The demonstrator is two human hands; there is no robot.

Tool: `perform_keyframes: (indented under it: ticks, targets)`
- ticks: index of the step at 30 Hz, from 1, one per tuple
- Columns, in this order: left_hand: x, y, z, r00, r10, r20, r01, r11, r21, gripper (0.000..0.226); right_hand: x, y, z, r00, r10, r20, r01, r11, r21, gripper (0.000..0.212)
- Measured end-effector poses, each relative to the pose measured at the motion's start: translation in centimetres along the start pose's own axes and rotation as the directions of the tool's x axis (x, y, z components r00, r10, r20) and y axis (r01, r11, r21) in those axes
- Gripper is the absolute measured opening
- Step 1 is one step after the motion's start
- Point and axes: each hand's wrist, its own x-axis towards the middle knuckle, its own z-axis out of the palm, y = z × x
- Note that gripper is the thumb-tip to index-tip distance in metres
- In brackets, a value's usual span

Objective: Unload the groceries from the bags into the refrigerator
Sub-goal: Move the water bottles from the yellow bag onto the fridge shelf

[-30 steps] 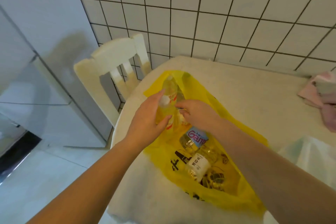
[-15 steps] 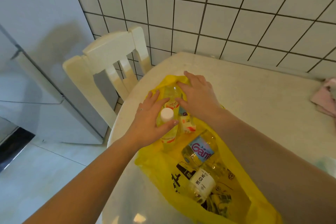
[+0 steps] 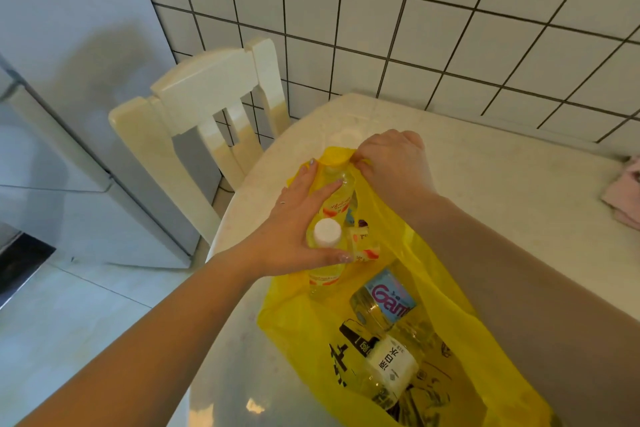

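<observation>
Now, the fridge (image 3: pixel 52 149) stands at nine o'clock, the bag (image 3: pixel 346 350) on the table (image 3: pixel 485 163) at six. Your right hand (image 3: pixel 394 163) pinches the bag's far edge; your left hand (image 3: pixel 294 218) grasps two bottles (image 3: pixel 334 208) at the bag's mouth. Hold the plastic back and draw both out together, necks squeezed tight.
</observation>
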Motion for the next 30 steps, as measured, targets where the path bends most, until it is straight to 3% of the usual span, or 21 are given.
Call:
perform_keyframes:
  ticks: [7,13,16,19,21,24,27,30]
  targets:
    - [0.5,0.3,-0.3,0.998,0.045,-0.036,-0.047,0.998,-0.049,0.105,-0.1,0.3,1.3,0.988,0.020,-0.154,0.012,0.978,0.207,0.023]
    - [0.9,0.0,-0.6,0.990,-0.055,-0.128,0.019,0.963,-0.267,0.090,0.6,-0.3,1.9,0.995,-0.021,-0.098,0.057,0.923,0.381,0.042]
    - [1.4,-0.1,-0.8,0.987,-0.091,-0.133,0.053,0.964,-0.262,0.094,1.4,-0.2,2.3,1.000,-0.016,-0.013,0.020,0.949,0.314,0.044]
    - [1.6,-0.1,-0.9,0.986,-0.142,-0.083,0.111,0.947,-0.301,0.095,1.7,-0.1,2.7,0.983,-0.036,0.178,0.011,0.990,0.141,0.039]
    - [1.4,-0.2,-0.8,0.981,-0.167,-0.101,0.128,0.941,-0.314,0.098,1.4,-0.2,2.7,0.980,-0.035,0.198,0.005,0.989,0.147,0.038]
    - [0.5,0.0,-0.7,0.955,-0.097,-0.282,0.025,0.969,-0.247,0.086,0.4,-0.4,2.6,1.000,-0.014,0.017,0.008,0.942,0.335,0.041]
    - [-0.5,0.9,-0.4,0.909,0.022,-0.417,-0.088,0.986,-0.141,0.083,-0.5,-0.9,2.3,0.976,-0.012,-0.217,0.116,0.873,0.473,0.044]
    - [-1.4,1.6,0.4,0.920,0.056,-0.387,-0.120,0.982,-0.145,0.081,-0.9,-1.8,2.6,0.975,-0.020,-0.223,0.136,0.846,0.516,0.049]
